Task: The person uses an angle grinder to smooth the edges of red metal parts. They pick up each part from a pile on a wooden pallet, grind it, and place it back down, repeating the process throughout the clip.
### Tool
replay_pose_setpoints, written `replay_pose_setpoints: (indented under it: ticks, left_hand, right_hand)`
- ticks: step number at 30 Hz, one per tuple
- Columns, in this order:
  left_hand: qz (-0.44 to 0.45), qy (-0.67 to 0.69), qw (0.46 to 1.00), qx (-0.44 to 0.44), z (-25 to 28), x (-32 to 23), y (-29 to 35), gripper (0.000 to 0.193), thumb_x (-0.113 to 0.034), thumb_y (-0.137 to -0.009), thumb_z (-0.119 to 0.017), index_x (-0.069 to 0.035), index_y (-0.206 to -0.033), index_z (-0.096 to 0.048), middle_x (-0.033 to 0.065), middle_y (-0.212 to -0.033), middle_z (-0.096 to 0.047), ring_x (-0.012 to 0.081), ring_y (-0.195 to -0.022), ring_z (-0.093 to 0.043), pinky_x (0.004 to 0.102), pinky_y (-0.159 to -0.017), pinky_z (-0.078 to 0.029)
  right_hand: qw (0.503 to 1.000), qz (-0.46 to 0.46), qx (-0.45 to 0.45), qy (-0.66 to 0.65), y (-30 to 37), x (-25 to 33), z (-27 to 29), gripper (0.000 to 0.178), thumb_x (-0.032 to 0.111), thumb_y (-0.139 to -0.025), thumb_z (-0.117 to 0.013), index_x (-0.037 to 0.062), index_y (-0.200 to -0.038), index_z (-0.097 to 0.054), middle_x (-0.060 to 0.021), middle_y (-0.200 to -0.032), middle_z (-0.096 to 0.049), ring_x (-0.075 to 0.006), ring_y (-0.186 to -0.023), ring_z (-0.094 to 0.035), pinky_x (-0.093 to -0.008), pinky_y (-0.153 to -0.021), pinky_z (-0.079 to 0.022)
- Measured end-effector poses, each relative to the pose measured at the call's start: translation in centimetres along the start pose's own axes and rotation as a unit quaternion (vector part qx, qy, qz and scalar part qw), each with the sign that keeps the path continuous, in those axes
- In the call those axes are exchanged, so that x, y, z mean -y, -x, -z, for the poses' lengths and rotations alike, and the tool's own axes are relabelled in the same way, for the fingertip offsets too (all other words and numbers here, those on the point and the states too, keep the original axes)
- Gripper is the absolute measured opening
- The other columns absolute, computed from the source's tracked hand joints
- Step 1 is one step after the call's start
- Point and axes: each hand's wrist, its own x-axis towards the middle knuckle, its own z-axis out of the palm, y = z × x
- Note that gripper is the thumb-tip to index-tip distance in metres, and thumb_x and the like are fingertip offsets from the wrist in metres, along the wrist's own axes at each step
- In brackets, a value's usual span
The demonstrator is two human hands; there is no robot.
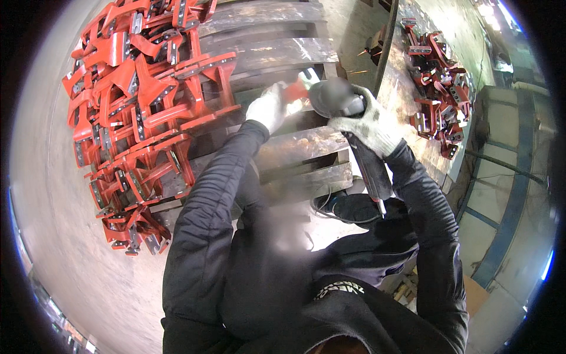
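Note:
My left hand (269,110), in a white work glove, is closed around one end of a red-painted metal bracket (298,89) with a bare, forked metal end. My right hand (371,124), gloved the same way, grips an angle grinder (370,171) near its head. The grinder's round disc end sits right beside the bracket, blurred; whether they touch I cannot tell. Its dark body slants down toward my legs, with a cord at the tail. Several orange sparks (359,53) show beyond the grinder head.
Left of me, a large pile of red metal brackets (127,88) covers part of a wooden pallet (283,50). More red brackets (439,88) lie on a surface at the right. A dark bar or hose (386,47) runs behind the grinder. Grey panels (501,159) stand at far right.

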Motion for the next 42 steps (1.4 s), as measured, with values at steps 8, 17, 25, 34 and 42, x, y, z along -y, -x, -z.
replay_pose_setpoints:
  ticks: [8, 17, 25, 34, 42]
  left_hand:
    - [0.053, 0.001, 0.997, 0.061, 0.4, -0.3, -0.1, 0.048, -0.026, -0.091, -0.061, -0.008, -0.133, -0.047, 0.0252, -0.119, -0.065, 0.0423, -0.103, -0.066, 0.0506, -0.087, -0.054]
    - [0.064, 0.019, 0.993, 0.096, 2.0, -1.5, 0.0, 0.049, -0.032, -0.095, -0.056, 0.002, -0.129, -0.048, 0.0283, -0.119, -0.064, 0.0429, -0.104, -0.065, 0.0501, -0.087, -0.054]
    - [0.070, 0.024, 0.993, 0.095, 1.9, -1.2, 0.0, 0.052, -0.033, -0.094, -0.055, 0.001, -0.132, -0.046, 0.0271, -0.122, -0.063, 0.0427, -0.105, -0.065, 0.0497, -0.087, -0.054]
    - [0.069, 0.022, 0.994, 0.085, 1.3, -0.7, 0.2, 0.052, -0.033, -0.094, -0.054, 0.001, -0.133, -0.046, 0.0281, -0.123, -0.062, 0.0434, -0.106, -0.064, 0.0491, -0.089, -0.053]
    - [0.063, 0.026, 0.996, 0.054, 1.7, -1.1, 0.5, 0.057, -0.033, -0.093, -0.061, 0.005, -0.132, -0.046, 0.0292, -0.119, -0.064, 0.0447, -0.101, -0.066, 0.0494, -0.087, -0.054]
  right_hand:
    - [1.000, -0.009, -0.005, -0.011, -0.7, -0.5, -0.2, 0.097, 0.044, -0.065, -0.092, 0.0019, -0.141, -0.048, -0.0191, -0.125, -0.063, -0.0285, -0.113, -0.064, -0.0386, -0.098, -0.051]
    - [0.997, 0.070, -0.015, -0.039, -5.1, -0.3, -1.2, 0.089, 0.032, -0.067, -0.093, 0.0022, -0.140, -0.050, -0.0138, -0.120, -0.065, -0.0206, -0.111, -0.063, -0.0334, -0.097, -0.052]
    - [0.999, 0.026, 0.022, -0.039, -2.8, -0.5, -0.3, 0.091, 0.032, -0.068, -0.091, 0.0001, -0.141, -0.047, -0.0176, -0.125, -0.063, -0.0231, -0.114, -0.062, -0.0350, -0.100, -0.050]
    - [0.998, 0.042, -0.017, -0.047, -4.9, -0.9, -0.6, 0.092, 0.040, -0.068, -0.090, -0.0021, -0.139, -0.049, -0.0160, -0.120, -0.064, -0.0225, -0.109, -0.064, -0.0330, -0.095, -0.052]
    - [0.970, 0.183, 0.056, 0.152, -5.0, -5.1, 0.8, 0.040, 0.021, -0.087, -0.063, 0.0209, -0.127, -0.068, -0.0187, -0.132, -0.055, -0.0327, -0.129, -0.050, -0.0388, -0.110, -0.042]
